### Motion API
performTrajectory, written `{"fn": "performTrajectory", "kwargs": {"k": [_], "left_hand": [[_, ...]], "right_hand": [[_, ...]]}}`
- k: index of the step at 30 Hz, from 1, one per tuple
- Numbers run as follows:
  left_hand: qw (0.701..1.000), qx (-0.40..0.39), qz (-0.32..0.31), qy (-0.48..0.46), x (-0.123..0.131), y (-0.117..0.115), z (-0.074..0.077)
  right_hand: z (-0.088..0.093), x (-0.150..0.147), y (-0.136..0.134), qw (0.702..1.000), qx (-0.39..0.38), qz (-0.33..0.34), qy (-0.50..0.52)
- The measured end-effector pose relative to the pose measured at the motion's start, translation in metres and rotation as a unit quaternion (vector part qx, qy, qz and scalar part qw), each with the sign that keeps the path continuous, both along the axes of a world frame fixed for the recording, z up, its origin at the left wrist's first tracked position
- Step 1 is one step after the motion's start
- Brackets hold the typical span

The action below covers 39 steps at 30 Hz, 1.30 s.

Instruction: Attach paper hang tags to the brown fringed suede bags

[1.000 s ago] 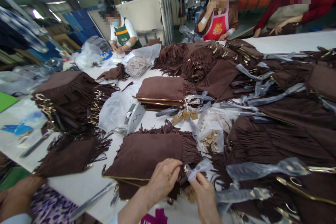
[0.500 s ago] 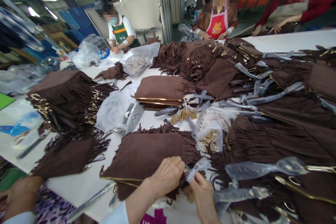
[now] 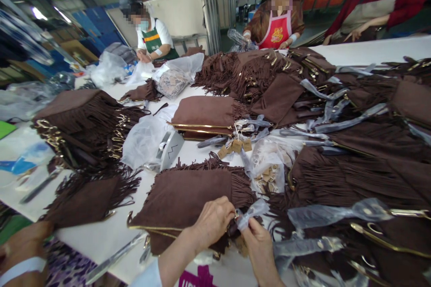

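Head view: nearest, left forearm in a pale blue sleeve point(image 3: 148, 276), slanting up and rightward from the bottom edge across the front of a dark brown fringed bag point(image 3: 191, 190). Left hand point(image 3: 213, 222) back up, fingers bunched and pinched closed on a small metal clasp point(image 3: 236, 214) by the bag's right side; exact fingertip contact partly hidden. Right hand point(image 3: 256, 235) just beside, rising from below, thumb and curled fingers gripping a plastic-wrapped strap point(image 3: 254, 212). Beneath the wrists, purple cloth point(image 3: 197, 278) with white lettering.

Bag lying on the white worktable point(image 3: 101, 234), gold-coloured trim facing the body. At lower left, table edge running diagonally; beyond it, a co-worker's hand point(image 3: 25, 249), cannot tell whether open or closed. Between edge and bag, white surface crossed by a long wrapped strip point(image 3: 116, 258). Rightward, tight room: overlapping fringed bags point(image 3: 340, 179) close beside the right hand.

Farther, a narrow white gap, then a folded brown bag point(image 3: 202, 110) with tan tags point(image 3: 237, 145); leftward, a bag stack point(image 3: 72, 110). Farthest, co-workers in a green apron point(image 3: 153, 41) and a red apron point(image 3: 278, 31).
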<state>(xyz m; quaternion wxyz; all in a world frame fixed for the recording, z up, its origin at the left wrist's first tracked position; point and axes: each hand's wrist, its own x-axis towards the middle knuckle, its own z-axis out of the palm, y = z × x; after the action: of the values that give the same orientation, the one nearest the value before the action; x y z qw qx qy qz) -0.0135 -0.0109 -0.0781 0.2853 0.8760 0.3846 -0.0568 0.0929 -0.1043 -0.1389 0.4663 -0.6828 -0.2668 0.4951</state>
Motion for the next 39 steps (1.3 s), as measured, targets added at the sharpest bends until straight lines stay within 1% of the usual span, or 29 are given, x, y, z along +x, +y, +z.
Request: {"fn": "performTrajectory", "kwargs": {"k": [4,9,13,17,19,22,25,28,31,33,35,37,39], "left_hand": [[0.999,0.014,-0.016,0.033,0.004,0.001,0.000],[0.998,-0.001,-0.023,0.061,0.006,0.006,0.001],[0.996,0.003,-0.050,0.068,0.006,0.007,0.001],[0.993,0.029,-0.091,0.073,0.005,0.005,-0.001],[0.992,0.045,-0.095,0.073,0.004,0.003,-0.001],[0.996,0.051,-0.060,0.052,0.002,0.003,0.000],[0.999,0.054,-0.010,0.002,0.001,0.005,0.004],[0.994,0.065,0.062,-0.060,-0.002,0.009,0.009],[0.983,0.063,0.132,-0.114,-0.006,0.012,0.014],[0.974,0.050,0.165,-0.148,-0.008,0.013,0.018],[0.965,0.038,0.190,-0.175,-0.010,0.014,0.022],[0.959,0.028,0.203,-0.193,-0.011,0.013,0.026],[0.955,0.024,0.211,-0.205,-0.010,0.013,0.030]], "right_hand": [[-0.002,-0.001,0.000,1.000,0.008,-0.006,-0.002],[0.000,-0.001,0.001,1.000,0.020,-0.006,0.010],[-0.002,0.000,0.001,1.000,0.018,0.003,0.023],[-0.001,0.000,-0.001,0.999,0.019,0.003,0.033],[0.000,0.000,-0.001,0.999,0.035,0.004,0.037],[0.002,0.000,-0.002,0.997,0.055,0.024,0.041],[0.001,0.002,-0.006,0.996,0.070,0.043,0.024],[0.002,0.005,-0.012,0.993,0.091,0.056,-0.040],[0.007,0.011,-0.013,0.981,0.127,0.067,-0.129],[0.010,0.015,-0.010,0.973,0.148,0.067,-0.165],[0.012,0.018,-0.003,0.973,0.150,0.074,-0.157],[0.013,0.022,0.008,0.978,0.144,0.099,-0.113],[0.016,0.023,0.021,0.977,0.151,0.132,-0.072]]}}
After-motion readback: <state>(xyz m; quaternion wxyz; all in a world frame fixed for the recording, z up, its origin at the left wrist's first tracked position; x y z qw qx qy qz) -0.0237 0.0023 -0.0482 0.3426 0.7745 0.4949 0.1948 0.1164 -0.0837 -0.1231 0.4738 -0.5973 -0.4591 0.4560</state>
